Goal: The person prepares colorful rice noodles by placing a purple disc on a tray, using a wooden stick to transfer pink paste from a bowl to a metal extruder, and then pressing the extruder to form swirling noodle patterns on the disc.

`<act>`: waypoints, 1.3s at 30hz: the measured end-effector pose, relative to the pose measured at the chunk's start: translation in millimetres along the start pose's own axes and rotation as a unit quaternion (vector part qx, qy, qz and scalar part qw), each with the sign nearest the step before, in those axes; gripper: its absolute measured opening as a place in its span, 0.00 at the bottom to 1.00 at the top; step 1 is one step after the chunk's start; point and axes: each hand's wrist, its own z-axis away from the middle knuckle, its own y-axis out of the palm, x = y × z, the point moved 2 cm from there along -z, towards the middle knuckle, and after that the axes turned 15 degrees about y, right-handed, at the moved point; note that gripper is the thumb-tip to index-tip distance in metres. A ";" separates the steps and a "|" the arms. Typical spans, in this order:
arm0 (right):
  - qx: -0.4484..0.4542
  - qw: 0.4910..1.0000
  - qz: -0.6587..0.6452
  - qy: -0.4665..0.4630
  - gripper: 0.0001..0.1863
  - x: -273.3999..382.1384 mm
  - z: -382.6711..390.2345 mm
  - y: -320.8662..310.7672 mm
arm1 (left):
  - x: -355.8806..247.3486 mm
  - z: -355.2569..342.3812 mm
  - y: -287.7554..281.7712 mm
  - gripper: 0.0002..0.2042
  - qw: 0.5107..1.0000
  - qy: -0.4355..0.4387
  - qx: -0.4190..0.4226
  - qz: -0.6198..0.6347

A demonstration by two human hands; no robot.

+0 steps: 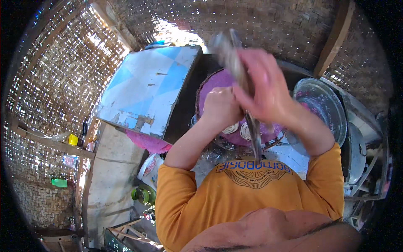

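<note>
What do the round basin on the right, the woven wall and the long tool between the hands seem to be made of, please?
Round basin: probably metal, smooth and greyish, judging by its soft sheen.
Woven wall: likely split bamboo or similar strips, matte; the crossed weave shows.
Long tool: perhaps metal, from its grey shine, but blur leaves this open.

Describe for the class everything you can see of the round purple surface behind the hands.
The round purple surface looks matte, with a thin dark rim on its left side; its material cannot be told. It appears roughly flat, in front of the person, with a grey basin to its right. Coils of thin pale strands rest on its nearer part. The left hand, right hand and a long metallic tool hide much of its middle.
</note>
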 end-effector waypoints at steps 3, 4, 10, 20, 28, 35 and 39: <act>0.161 0.986 0.002 -0.051 0.27 16.1 14.7 -28.2 | -8.1 3.0 4.6 0.06 0.995 0.042 -0.031 0.083; 0.222 0.974 -0.004 -0.038 0.27 13.1 20.3 -33.6 | -11.0 3.0 3.3 0.06 0.991 0.043 -0.032 0.123; 0.217 0.925 -0.172 0.260 0.30 -21.4 17.8 -82.5 | -22.4 -0.3 -3.2 0.08 0.996 0.051 0.029 0.065; -0.273 0.859 -0.344 0.262 0.25 -98.8 69.7 -152.4 | 7.9 19.1 41.0 0.10 0.690 -0.235 -0.042 0.684; -0.214 0.629 -0.660 0.350 0.21 -83.1 109.6 -23.9 | 4.8 1.5 37.7 0.13 0.530 0.015 -0.336 0.778; 0.207 0.881 0.228 0.358 0.18 -176.8 180.2 30.4 | 39.1 46.8 -2.7 0.14 0.572 -0.055 -0.465 0.673; 0.246 0.827 0.326 0.386 0.16 -185.7 186.3 39.6 | 53.4 56.9 -9.5 0.15 0.559 -0.058 -0.475 0.678</act>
